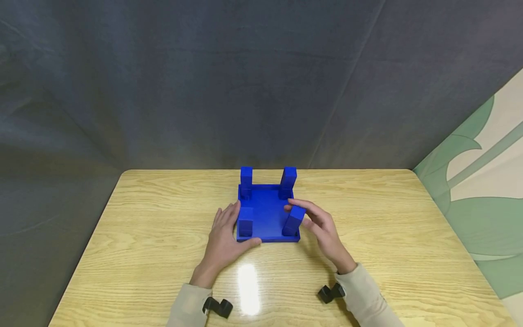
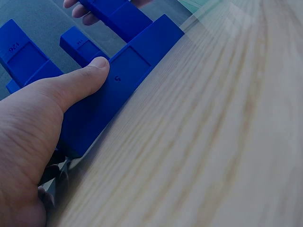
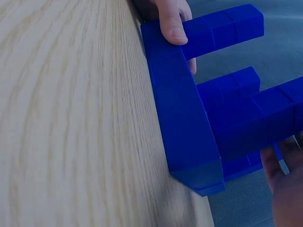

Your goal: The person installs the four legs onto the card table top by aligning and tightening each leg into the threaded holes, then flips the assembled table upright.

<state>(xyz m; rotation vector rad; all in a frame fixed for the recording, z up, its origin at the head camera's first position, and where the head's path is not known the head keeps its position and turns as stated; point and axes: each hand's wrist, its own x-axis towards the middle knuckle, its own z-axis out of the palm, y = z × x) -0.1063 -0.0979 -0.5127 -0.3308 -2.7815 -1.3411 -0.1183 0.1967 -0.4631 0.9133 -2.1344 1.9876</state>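
Note:
A square blue base [image 1: 267, 217] with a low rim lies on the table, a blue post rising from each corner. My left hand [image 1: 222, 240] grips the base's near left corner, thumb on the front rim and fingers along the left side. In the left wrist view that thumb [image 2: 85, 80] presses the front wall, which bears a small number. My right hand [image 1: 324, 234] holds the near right post [image 1: 294, 221], thumb at its right side and fingers reaching behind it. This post leans outward in the head view. Beside my left hand rises the near left post [image 1: 246, 222].
Two more blue posts, the far left [image 1: 246, 181] and far right [image 1: 288, 181], stand near the back edge of the wooden table [image 1: 163, 204]. A dark curtain [image 1: 245, 91] hangs behind, and a leaf-patterned panel [image 1: 482, 218] is at the right.

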